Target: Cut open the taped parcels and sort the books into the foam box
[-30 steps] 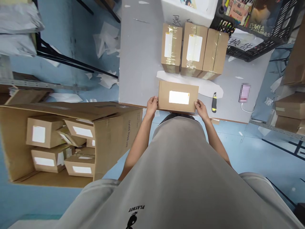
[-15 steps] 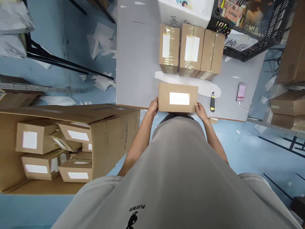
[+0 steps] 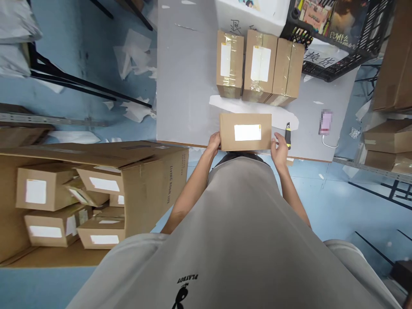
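A small brown cardboard box (image 3: 245,120) with a white label lies at the front edge of the grey table, in front of my body. My left hand (image 3: 215,143) grips the box's left side, its fingers partly hidden behind the edge. Just off the right side, my right hand (image 3: 280,150) has its fingers apart and holds nothing. A yellow and black utility knife (image 3: 288,136) lies right beside that hand. Behind the box is a flat white sheet (image 3: 254,107).
Three taped cartons (image 3: 260,64) stand farther back, before a white bin (image 3: 254,19) and a black crate (image 3: 328,71) of books. At right a pink phone-like item (image 3: 325,122) has a cable. A large open carton (image 3: 154,189) holding several boxes stands at left.
The box has shifted slightly to the right, and my left hand has moved with it. My right hand has let go of the box's right side and spread its fingers.
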A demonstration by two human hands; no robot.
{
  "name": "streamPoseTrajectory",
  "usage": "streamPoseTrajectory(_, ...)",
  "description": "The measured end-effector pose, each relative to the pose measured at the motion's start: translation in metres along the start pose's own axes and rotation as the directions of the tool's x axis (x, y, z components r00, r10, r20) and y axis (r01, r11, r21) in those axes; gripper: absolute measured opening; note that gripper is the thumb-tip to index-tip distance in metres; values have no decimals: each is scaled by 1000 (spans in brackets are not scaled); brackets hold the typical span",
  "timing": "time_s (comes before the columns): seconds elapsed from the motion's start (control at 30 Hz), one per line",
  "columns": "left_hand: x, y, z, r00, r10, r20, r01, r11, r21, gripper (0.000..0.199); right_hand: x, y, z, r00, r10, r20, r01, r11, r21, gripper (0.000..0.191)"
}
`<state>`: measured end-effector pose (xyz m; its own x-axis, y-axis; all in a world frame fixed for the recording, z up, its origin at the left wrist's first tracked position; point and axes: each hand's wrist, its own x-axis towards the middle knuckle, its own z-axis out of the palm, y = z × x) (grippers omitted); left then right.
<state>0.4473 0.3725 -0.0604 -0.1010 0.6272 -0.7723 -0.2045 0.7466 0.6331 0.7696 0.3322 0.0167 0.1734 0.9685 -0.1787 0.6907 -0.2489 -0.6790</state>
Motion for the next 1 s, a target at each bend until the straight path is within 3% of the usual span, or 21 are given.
streamPoseTrajectory(0.1,4,-3,1,999,-44,-8,44,999,15,30,0,-10,14,995,-17,98,23,998,-63,82)
streamPoseTrajectory(0.23,9,-6,3,997,-77,7,77,997,11,30,-4,-2,23,952,249,178,-197,943,-267,86)
streamPoseTrajectory(0.3,11,-7,3,995,-97,22,97,995,-16,34,-8,4,22,938,305,165,-237,912,-336,81)
streamPoseTrajectory(0.37,13,-9,3,992,-121,37,123,991,-55,39,-11,6,19,961,259,101,-206,907,-368,70)
streamPoseTrajectory(0.43,16,-12,1,990,-139,34,141,987,-83,40,-12,4,18,988,137,64,-102,916,-389,62)
streamPoseTrajectory(0.53,20,-15,-1,989,-151,0,150,985,-81,38,-9,-5,20,985,-94,146,144,911,-387,56)
streamPoseTrajectory(0.6,21,-16,-2,987,-158,-16,156,985,-72,36,-7,-10,24,970,-154,187,215,903,-371,55)
streamPoseTrajectory(0.8,23,-16,-1,987,-161,-22,159,985,-59,31,-13,-18,32,979,-81,185,151,905,-398,61)
streamPoseTrajectory(1.0,20,-7,13,987,-157,21,159,981,-108,37,-12,-17,19,990,-24,141,76,923,-378,74)
